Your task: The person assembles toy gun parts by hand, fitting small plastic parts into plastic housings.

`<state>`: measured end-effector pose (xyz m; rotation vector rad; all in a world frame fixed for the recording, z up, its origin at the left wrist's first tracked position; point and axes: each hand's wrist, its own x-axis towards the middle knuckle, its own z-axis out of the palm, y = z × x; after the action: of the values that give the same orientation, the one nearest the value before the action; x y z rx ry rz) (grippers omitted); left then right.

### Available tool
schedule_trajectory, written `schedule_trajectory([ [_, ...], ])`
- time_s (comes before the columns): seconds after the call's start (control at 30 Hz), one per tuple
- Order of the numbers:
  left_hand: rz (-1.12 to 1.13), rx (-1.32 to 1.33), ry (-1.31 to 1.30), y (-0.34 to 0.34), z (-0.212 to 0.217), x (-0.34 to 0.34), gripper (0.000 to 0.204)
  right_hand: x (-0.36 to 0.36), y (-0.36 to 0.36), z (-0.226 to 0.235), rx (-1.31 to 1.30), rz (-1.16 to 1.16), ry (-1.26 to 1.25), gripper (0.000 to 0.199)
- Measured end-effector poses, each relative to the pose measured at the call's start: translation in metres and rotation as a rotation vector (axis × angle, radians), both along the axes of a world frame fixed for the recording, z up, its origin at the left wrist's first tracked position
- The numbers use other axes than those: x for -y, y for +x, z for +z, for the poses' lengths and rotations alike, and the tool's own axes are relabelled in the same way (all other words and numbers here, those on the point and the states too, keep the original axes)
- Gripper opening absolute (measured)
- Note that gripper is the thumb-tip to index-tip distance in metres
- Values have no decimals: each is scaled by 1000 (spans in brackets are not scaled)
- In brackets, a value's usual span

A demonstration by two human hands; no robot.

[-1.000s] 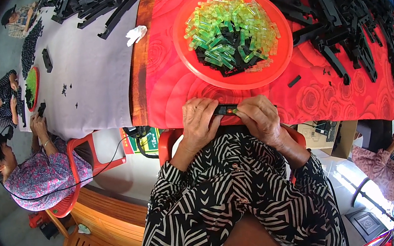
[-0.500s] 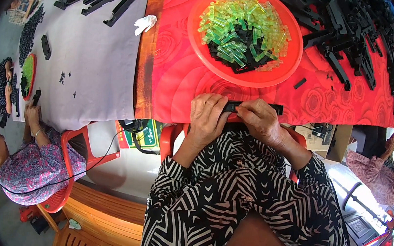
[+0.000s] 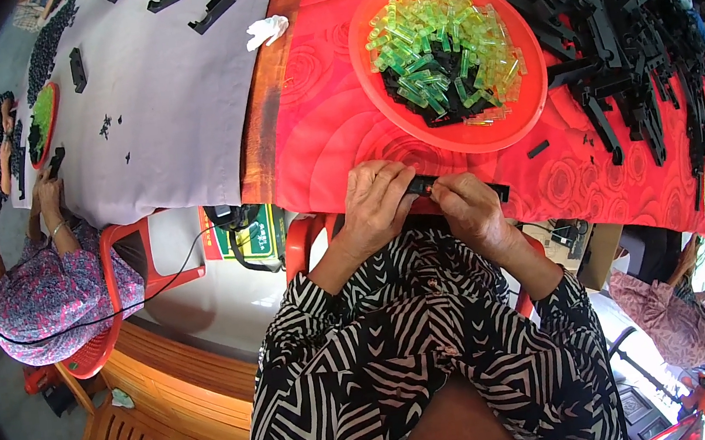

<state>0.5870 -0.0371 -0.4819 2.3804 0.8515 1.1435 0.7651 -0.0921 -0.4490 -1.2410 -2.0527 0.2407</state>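
A long black plastic bar [image 3: 500, 192] lies across both hands at the near edge of the red-covered table. My left hand [image 3: 375, 206] is closed round its left part, fingers bent over it. My right hand [image 3: 467, 206] pinches at the middle of the bar with thumb and forefinger, and the bar's right end sticks out past the knuckles. Whatever small piece may be between those fingertips is hidden. Beyond the hands stands a round red tray [image 3: 524, 115] with many small clear yellow-green tubes [image 3: 426, 31] and small black pieces [image 3: 445, 63].
A heap of long black plastic bars [image 3: 590, 6] covers the table's right side. One small black piece [image 3: 538, 148] lies near the tray. A crumpled white glove or cloth [image 3: 267, 31] rests by the wooden strip [image 3: 258, 135]. At the left, another person [image 3: 52, 283] works at the grey cloth [image 3: 170, 93].
The whole view has shifted slightly, so the tray appears a little further right. Both hands keep their hold on the bar, with the right fingertips moved slightly at its middle.
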Motion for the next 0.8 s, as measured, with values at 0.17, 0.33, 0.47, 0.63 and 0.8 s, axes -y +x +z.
schedule_trajectory([
  [0.17, 2, 5, 8, 0, 2, 0, 46, 4, 8, 6, -242, -55, -92, 18],
  [0.33, 21, -16, 8, -2, 5, 2, 44, 6, 24, 36, -503, -264, -143, 19],
  [0.47, -18, -20, 12, -1, 1, 2, 44, 15, 26, 26, -446, -212, -152, 18],
  [0.63, -6, -40, 5, 0, 7, 3, 43, 20, 21, 21, -468, -231, -186, 19],
  [0.8, 8, -103, -6, -1, 7, 4, 44, 21, 19, 16, -337, -212, -98, 19],
])
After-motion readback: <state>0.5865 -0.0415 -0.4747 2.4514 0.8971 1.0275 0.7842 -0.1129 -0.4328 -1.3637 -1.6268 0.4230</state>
